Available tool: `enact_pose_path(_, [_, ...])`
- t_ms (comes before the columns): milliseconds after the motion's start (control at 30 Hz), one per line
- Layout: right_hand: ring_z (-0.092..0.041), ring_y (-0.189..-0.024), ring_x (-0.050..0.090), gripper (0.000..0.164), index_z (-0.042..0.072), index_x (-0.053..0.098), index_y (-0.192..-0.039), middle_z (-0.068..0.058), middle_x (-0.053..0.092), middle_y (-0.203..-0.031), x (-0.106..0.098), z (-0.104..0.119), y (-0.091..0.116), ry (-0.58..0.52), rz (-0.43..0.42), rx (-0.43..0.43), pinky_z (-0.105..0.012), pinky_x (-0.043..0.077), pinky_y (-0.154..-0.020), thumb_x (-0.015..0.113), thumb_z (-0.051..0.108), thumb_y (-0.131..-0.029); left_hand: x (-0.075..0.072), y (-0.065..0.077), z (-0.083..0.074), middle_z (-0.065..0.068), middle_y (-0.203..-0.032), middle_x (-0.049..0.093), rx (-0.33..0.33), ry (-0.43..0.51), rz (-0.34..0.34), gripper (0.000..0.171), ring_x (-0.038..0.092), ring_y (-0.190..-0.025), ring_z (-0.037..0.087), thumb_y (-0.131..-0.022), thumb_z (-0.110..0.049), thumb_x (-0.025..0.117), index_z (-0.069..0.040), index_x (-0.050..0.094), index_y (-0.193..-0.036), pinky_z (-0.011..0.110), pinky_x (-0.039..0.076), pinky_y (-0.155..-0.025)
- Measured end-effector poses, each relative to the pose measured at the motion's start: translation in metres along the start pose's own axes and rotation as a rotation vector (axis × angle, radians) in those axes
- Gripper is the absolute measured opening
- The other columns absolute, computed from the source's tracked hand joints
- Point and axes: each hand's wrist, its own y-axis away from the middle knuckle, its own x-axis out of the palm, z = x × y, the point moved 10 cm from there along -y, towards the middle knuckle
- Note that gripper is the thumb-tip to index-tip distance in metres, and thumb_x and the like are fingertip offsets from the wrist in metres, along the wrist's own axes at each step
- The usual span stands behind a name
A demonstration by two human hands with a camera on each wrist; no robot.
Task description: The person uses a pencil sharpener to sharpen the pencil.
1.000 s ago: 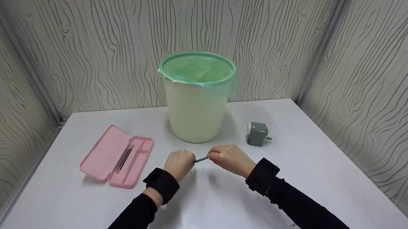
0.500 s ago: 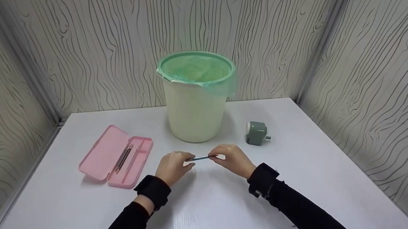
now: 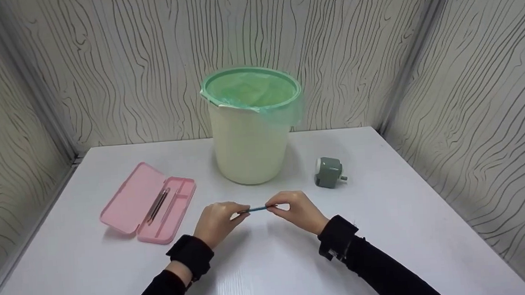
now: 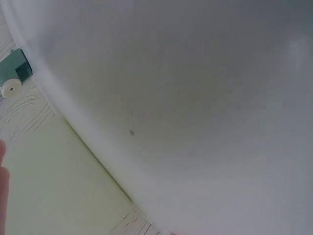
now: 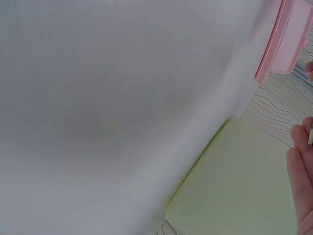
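In the head view a short blue-green pencil [image 3: 257, 209] lies nearly level above the white table, pinched at both ends. My left hand [image 3: 216, 223] holds its left end between thumb and fingers. At the other end, thumb and fingertips of my right hand [image 3: 299, 212] pinch it. The right wrist view catches the pencil's sharpened tip [image 5: 310, 139] beside the right fingers. To the left lies an open pink pencil case [image 3: 175, 216] with a few pencils [image 3: 159, 206] inside. A grey-green crank pencil sharpener [image 3: 329, 173] stands right of centre.
Behind the hands stands a pale bin [image 3: 251, 143] with a green rim and a green liner bag folded over it. Wood-grain patterned walls enclose the white table [image 3: 387, 249] at the back and both sides.
The left hand has shifted left and slightly nearer, its fingers loosening into a thumb-and-finger pinch. The right hand has also opened into a pinch, so more of the pencil shows.
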Motion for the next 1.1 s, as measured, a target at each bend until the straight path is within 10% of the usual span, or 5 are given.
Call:
enact_pose_path(367, [-0.021,-0.094,0.076,0.014,0.008,0.079,-0.104,-0.006,0.081,-0.099,-0.012,-0.002,0.006,0.036,0.017,-0.020,-0.036,0.061,-0.085,0.077,0.008,-0.091,0.003,-0.002,0.000,0.000,-0.088,0.082,-0.008,0.038,0.013,0.016,0.077,-0.077,0.011,-0.083,-0.012,0.084,-0.012,0.083,-0.099,0.026,0.060,-0.068])
enact_pose_path(667, [-0.028,-0.104,0.076,0.026,0.003,0.076,-0.114,-0.012,0.079,-0.111,-0.055,-0.040,0.010,0.306,0.004,0.051,-0.040,0.060,-0.090,0.078,0.006,-0.088,0.009,-0.002,0.007,0.001,-0.089,0.082,-0.040,0.081,0.051,0.015,0.078,-0.079,0.012,-0.084,-0.011,0.083,-0.011,0.083,-0.099,0.027,0.061,-0.070])
enact_pose_path(1100, [-0.042,-0.126,0.063,0.055,-0.005,0.061,-0.135,-0.026,0.065,-0.136,-0.118,-0.119,0.010,0.476,0.041,0.340,-0.052,0.051,-0.106,0.082,0.009,-0.086,0.016,-0.002,0.008,0.001,-0.088,0.082,-0.050,0.085,0.098,0.014,0.077,-0.080,0.012,-0.086,-0.012,0.081,-0.010,0.083,-0.099,0.027,0.061,-0.071])
